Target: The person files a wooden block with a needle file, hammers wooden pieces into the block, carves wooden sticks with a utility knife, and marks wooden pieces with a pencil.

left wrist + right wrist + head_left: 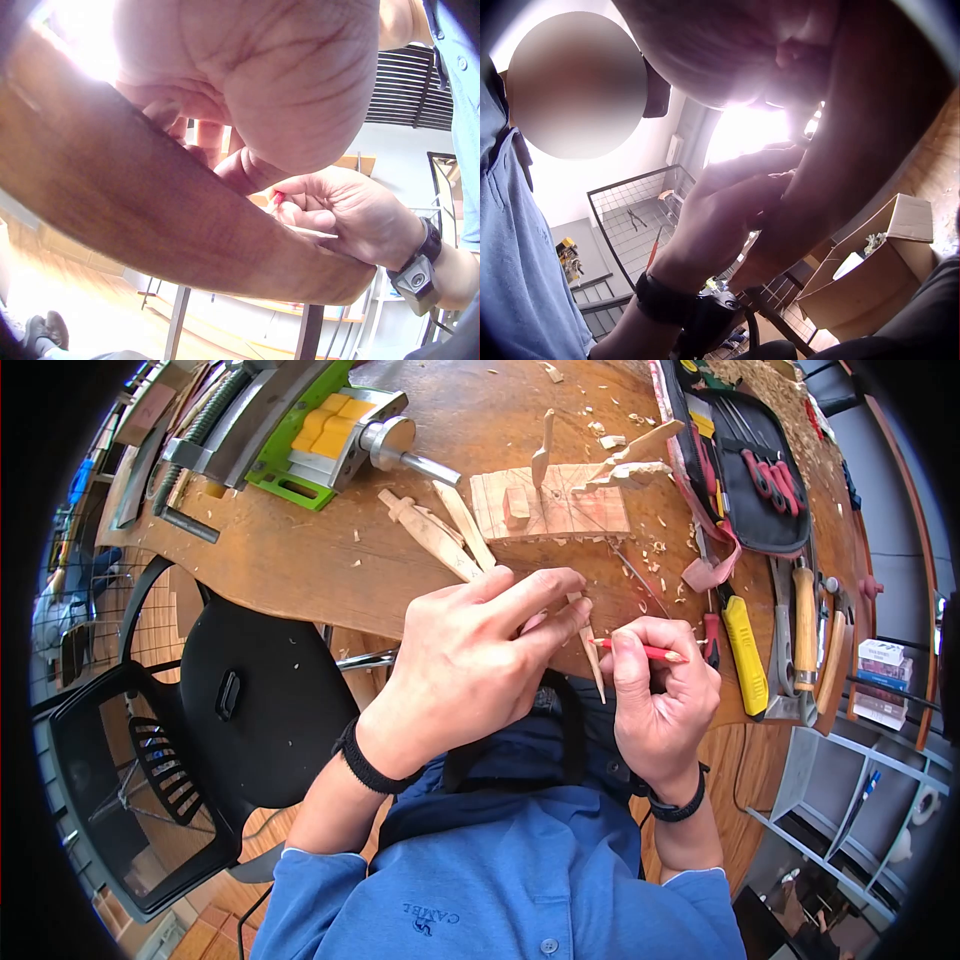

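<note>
Left hand (470, 655): you pinch the thin stick (593, 660) over the near edge of the table (300, 565).
Right hand (668, 690): you grip the red pencil (662, 653).
Far left: green vise (275, 448).
Far: wooden board (560, 518).
Right: yellow cutter (745, 655).

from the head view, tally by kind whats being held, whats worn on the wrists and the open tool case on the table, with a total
Red pencil, held: 1
Thin wooden stick, held: 1
Black wristbands: 2
Open tool case: 1
Total: 5
</note>
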Action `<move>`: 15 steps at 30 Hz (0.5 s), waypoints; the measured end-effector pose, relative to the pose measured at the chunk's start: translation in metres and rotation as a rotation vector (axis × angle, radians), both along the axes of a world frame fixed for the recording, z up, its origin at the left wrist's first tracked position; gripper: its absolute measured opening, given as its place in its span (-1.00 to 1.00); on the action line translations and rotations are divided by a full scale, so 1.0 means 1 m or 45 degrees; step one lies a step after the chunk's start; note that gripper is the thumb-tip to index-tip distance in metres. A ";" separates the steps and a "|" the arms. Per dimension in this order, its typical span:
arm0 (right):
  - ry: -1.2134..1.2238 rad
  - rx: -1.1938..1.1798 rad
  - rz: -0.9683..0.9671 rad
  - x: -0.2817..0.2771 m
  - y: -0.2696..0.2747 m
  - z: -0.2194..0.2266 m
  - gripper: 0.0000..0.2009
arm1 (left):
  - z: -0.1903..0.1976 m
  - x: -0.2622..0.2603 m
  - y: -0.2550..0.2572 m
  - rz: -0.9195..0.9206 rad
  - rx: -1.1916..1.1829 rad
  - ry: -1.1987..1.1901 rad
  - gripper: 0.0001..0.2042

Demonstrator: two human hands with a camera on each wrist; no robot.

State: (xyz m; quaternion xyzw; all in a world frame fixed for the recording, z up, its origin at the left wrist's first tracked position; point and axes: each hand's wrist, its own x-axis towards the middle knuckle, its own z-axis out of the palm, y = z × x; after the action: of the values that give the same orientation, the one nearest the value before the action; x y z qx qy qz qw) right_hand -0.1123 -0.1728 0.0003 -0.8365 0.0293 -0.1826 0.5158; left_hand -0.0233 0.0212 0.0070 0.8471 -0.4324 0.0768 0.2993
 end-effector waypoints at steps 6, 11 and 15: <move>-0.037 -0.026 0.011 0.001 -0.001 -0.002 -0.94 | 0.001 0.001 0.000 -0.004 -0.002 -0.014 -0.50; -0.019 0.008 0.026 0.001 -0.001 -0.001 -0.94 | -0.001 0.001 0.000 -0.008 -0.013 -0.012 -0.50; -0.036 -0.050 -0.007 -0.002 -0.003 -0.004 -0.93 | 0.000 0.001 0.000 -0.007 -0.010 -0.014 -0.50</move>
State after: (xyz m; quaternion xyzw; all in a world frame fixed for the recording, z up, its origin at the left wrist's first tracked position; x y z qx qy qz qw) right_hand -0.1141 -0.1753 -0.0035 -0.8436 0.0206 -0.1962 0.4994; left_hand -0.0224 0.0209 0.0073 0.8443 -0.4361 0.0822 0.3005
